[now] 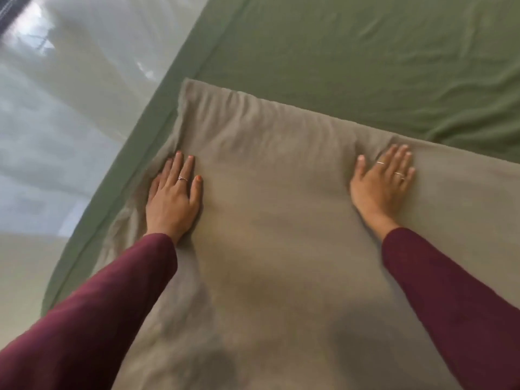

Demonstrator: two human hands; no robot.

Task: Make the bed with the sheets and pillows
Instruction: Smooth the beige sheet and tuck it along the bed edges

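Observation:
A tan top sheet (275,215) lies over the near part of the bed, its folded edge running from upper left to the right. Beyond that edge the green fitted sheet (365,57) covers the mattress, lightly wrinkled. My left hand (174,195) presses flat on the tan sheet near the bed's left side, fingers straight. My right hand (382,181) lies flat on the same sheet close to the folded edge, fingers spread. Both arms wear dark red sleeves. No pillow is in view.
The bed's left edge (135,170) runs diagonally, with the green sheet hanging over it. A glossy pale floor (56,130) lies to the left. A dark object (11,12) shows at the top left corner.

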